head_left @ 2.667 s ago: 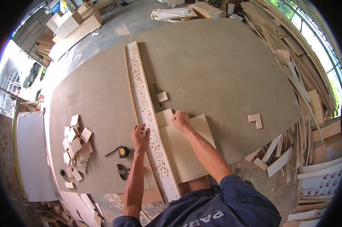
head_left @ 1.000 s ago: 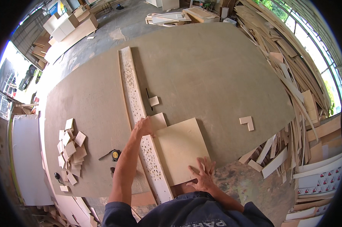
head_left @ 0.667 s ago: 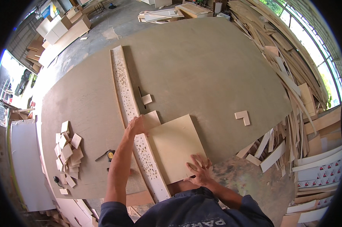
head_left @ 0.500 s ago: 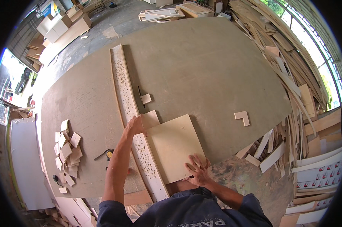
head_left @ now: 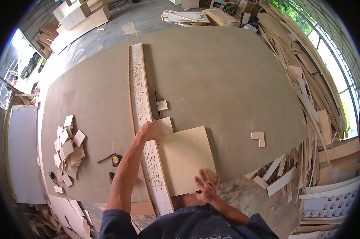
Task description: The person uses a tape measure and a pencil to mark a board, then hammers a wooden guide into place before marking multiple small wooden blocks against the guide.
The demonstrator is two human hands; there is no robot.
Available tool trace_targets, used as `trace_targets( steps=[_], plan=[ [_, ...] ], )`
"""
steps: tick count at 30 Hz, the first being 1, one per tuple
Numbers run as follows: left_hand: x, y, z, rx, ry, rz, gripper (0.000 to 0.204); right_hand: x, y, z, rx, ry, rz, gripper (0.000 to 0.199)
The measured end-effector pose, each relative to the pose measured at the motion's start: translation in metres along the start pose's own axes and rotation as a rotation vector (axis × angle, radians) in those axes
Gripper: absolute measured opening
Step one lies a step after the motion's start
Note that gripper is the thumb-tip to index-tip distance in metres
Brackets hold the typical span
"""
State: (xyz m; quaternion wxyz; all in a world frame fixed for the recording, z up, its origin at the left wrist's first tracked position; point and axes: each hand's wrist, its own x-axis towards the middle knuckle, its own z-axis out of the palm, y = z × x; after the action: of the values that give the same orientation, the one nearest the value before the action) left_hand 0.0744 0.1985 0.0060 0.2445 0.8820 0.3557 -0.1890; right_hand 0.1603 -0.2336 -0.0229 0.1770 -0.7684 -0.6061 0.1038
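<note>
My right hand (head_left: 207, 185) lies with fingers spread on the near right corner of a square pale plywood board (head_left: 188, 159). My left hand (head_left: 147, 130) is closed at the near end of a smaller plywood piece (head_left: 164, 126), beside the fence; its fingertips are partly hidden. The smaller piece touches the board's far edge. Both lie along the right side of a long white fence strip dotted with holes (head_left: 140, 87). Just beyond them, a small wooden block (head_left: 162, 105) sits beside a thin dark blade or slot (head_left: 156, 99) in the broad brown tabletop (head_left: 212, 75).
A heap of small wooden blocks (head_left: 70, 149) lies at left, near a yellow-and-black tape measure (head_left: 116, 160). An L-shaped wooden piece (head_left: 259, 138) rests at right. Stacked offcuts (head_left: 291, 71) line the right side. White cabinets (head_left: 74, 18) stand at the far left.
The view has shifted slightly. My left hand stays at the smaller piece and my right hand stays spread on the board; both pieces keep about the same place along the fence.
</note>
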Motion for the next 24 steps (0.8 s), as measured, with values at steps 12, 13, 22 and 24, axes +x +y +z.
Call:
trace_targets(
  steps=[12,13,22,24],
  plan=[
    [0.03,-0.015,-0.015,0.055,-0.019,0.054,0.067,0.03,0.004,0.007,-0.059,0.039,-0.044,0.078],
    [0.032,-0.014,-0.015,0.051,0.018,0.055,0.061,0.031,0.006,0.007,-0.063,0.032,-0.036,0.078],
    [0.036,0.0,-0.041,-0.004,-0.045,0.012,0.057,0.048,0.012,0.005,-0.077,-0.001,-0.017,0.081],
    [0.041,-0.009,-0.041,0.019,-0.037,-0.014,0.054,0.054,0.012,0.008,-0.073,0.007,-0.028,0.081]
  ],
)
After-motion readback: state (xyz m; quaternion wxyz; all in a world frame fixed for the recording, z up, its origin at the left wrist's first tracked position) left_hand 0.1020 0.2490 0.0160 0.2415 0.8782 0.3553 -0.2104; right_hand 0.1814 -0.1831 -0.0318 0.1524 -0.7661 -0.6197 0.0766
